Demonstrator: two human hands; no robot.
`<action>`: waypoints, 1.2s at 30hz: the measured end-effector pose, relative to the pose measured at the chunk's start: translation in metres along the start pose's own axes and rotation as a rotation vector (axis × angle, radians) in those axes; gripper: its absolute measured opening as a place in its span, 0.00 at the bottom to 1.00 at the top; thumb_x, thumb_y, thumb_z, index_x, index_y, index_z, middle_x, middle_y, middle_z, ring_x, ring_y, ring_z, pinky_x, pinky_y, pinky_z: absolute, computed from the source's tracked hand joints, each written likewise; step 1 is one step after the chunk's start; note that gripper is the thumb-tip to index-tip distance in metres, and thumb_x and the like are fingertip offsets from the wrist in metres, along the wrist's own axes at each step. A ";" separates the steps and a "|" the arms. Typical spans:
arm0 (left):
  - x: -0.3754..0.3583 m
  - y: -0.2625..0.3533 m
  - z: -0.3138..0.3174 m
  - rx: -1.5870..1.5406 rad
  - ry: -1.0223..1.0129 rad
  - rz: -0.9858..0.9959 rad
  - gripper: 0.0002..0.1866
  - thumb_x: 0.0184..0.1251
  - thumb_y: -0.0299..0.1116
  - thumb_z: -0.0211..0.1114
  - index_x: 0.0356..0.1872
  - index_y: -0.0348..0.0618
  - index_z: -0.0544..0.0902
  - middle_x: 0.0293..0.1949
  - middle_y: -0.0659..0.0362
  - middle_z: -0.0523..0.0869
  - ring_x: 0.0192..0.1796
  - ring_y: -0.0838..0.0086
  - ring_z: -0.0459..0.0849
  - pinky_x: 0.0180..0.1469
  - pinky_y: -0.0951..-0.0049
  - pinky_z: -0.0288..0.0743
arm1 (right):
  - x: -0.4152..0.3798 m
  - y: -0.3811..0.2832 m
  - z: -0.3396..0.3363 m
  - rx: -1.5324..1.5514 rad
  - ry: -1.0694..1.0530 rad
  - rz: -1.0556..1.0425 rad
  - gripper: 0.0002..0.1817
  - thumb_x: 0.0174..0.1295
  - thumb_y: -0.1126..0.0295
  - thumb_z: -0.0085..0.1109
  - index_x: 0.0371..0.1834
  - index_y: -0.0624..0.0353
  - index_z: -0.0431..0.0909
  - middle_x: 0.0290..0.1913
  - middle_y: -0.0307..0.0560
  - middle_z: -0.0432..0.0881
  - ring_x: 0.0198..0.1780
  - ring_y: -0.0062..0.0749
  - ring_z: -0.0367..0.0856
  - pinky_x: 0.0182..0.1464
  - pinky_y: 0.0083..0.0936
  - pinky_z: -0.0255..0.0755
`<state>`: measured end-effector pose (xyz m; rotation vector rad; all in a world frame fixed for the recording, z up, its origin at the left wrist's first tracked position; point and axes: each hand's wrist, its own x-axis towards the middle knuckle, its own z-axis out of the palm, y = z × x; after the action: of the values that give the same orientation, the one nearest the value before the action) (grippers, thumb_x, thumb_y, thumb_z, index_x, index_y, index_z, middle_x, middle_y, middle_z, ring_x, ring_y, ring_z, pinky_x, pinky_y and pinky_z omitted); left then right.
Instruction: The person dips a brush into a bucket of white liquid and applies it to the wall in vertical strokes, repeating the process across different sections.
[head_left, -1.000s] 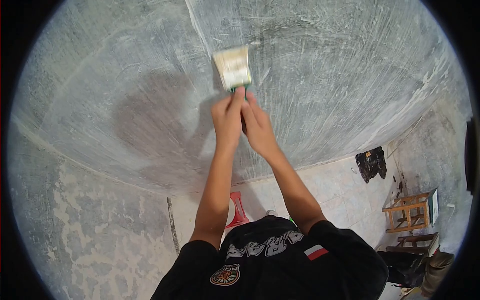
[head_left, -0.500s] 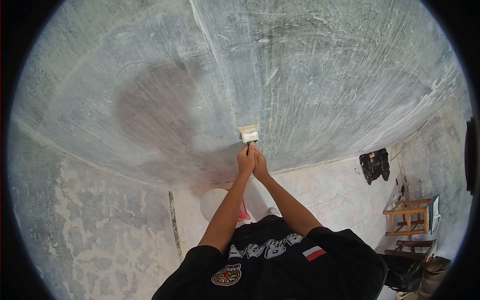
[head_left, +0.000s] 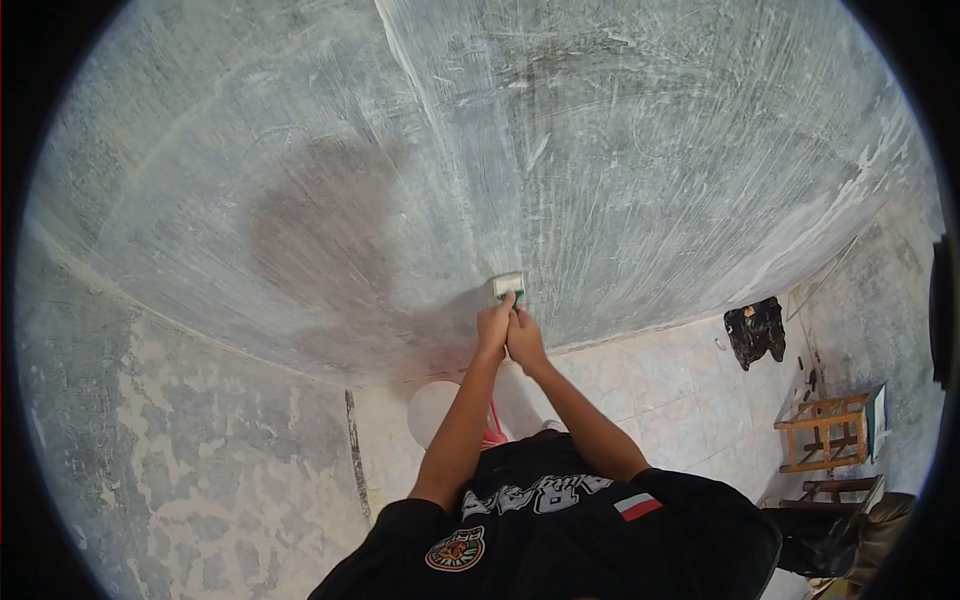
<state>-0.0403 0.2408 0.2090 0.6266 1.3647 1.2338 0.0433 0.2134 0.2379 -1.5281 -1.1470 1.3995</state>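
Observation:
Both hands grip the green handle of a wide paintbrush (head_left: 508, 287) in front of the grey, streaked wall (head_left: 640, 190). My left hand (head_left: 493, 326) closes around the handle, with the thumb up near the brush's pale head. Close against it, my right hand (head_left: 525, 340) wraps the same handle from the other side. The brush head is at the wall's surface, low down; its bristles are foreshortened and hard to make out. Much of the handle is hidden by the fingers.
A round white shape (head_left: 432, 413) and a red object (head_left: 493, 437) sit on the tiled floor (head_left: 650, 395) below my arms. At right are a black plastic bag (head_left: 755, 332) and a wooden stool (head_left: 828, 432). A patchy side wall (head_left: 220, 450) stands at left.
Both hands and the paintbrush have moved down the wall and slightly to the right. The brush's bristles show less than before. The view has shifted a little.

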 end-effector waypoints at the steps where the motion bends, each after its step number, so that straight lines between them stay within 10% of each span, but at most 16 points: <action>1: -0.010 0.026 0.006 0.003 -0.003 0.002 0.19 0.70 0.43 0.71 0.34 0.31 0.88 0.31 0.55 0.87 0.32 0.72 0.84 0.33 0.69 0.76 | 0.002 -0.004 -0.001 -0.038 0.099 -0.237 0.25 0.79 0.59 0.43 0.62 0.71 0.76 0.42 0.68 0.86 0.46 0.56 0.88 0.51 0.42 0.77; 2: -0.028 0.063 0.016 -0.019 -0.017 0.078 0.20 0.71 0.43 0.71 0.35 0.31 0.87 0.32 0.54 0.87 0.32 0.72 0.84 0.34 0.70 0.76 | 0.000 -0.017 -0.004 -0.040 0.101 -0.233 0.25 0.79 0.59 0.43 0.62 0.71 0.76 0.42 0.68 0.86 0.46 0.56 0.88 0.51 0.42 0.77; 4: -0.058 0.126 0.034 -0.080 -0.057 0.207 0.20 0.72 0.43 0.70 0.35 0.30 0.87 0.32 0.54 0.88 0.33 0.73 0.85 0.35 0.71 0.77 | -0.013 -0.077 -0.014 0.084 0.036 -0.369 0.26 0.82 0.60 0.44 0.64 0.76 0.74 0.30 0.42 0.80 0.30 0.20 0.77 0.33 0.22 0.70; 7: -0.083 0.194 0.052 -0.070 -0.079 0.368 0.22 0.74 0.44 0.69 0.33 0.29 0.87 0.32 0.54 0.88 0.32 0.74 0.84 0.35 0.73 0.77 | -0.044 -0.156 -0.026 0.124 0.069 -0.535 0.24 0.80 0.60 0.44 0.61 0.74 0.76 0.35 0.62 0.85 0.36 0.41 0.87 0.42 0.34 0.78; 15: -0.114 0.285 0.060 -0.062 -0.139 0.663 0.22 0.76 0.43 0.67 0.31 0.30 0.88 0.29 0.56 0.87 0.30 0.77 0.82 0.34 0.74 0.76 | -0.055 -0.241 -0.036 0.124 -0.075 -0.724 0.21 0.80 0.62 0.46 0.60 0.70 0.78 0.34 0.58 0.85 0.36 0.36 0.86 0.42 0.33 0.77; 31: 0.003 -0.009 -0.007 0.582 0.187 0.456 0.29 0.76 0.52 0.63 0.30 0.30 0.88 0.22 0.51 0.87 0.27 0.67 0.85 0.35 0.64 0.77 | 0.049 0.082 0.023 0.208 -0.079 -0.343 0.24 0.84 0.59 0.41 0.60 0.69 0.79 0.45 0.42 0.85 0.50 0.25 0.81 0.54 0.23 0.73; 34: 0.014 -0.050 -0.021 0.755 0.206 0.300 0.31 0.72 0.57 0.63 0.32 0.29 0.88 0.27 0.43 0.89 0.31 0.56 0.89 0.39 0.57 0.79 | 0.042 0.111 0.030 0.411 -0.031 -0.213 0.24 0.83 0.54 0.42 0.49 0.64 0.82 0.33 0.41 0.83 0.35 0.24 0.81 0.37 0.26 0.75; 36: 0.019 -0.062 -0.031 0.817 0.183 0.196 0.31 0.71 0.56 0.63 0.33 0.29 0.89 0.30 0.40 0.89 0.33 0.53 0.90 0.41 0.55 0.79 | 0.023 0.095 0.014 0.254 -0.190 0.313 0.26 0.80 0.50 0.46 0.49 0.62 0.84 0.23 0.41 0.78 0.20 0.24 0.72 0.22 0.29 0.65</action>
<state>-0.0561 0.2293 0.1397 1.2545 2.0105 0.8579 0.0416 0.2048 0.1392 -1.4580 -0.8198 1.8569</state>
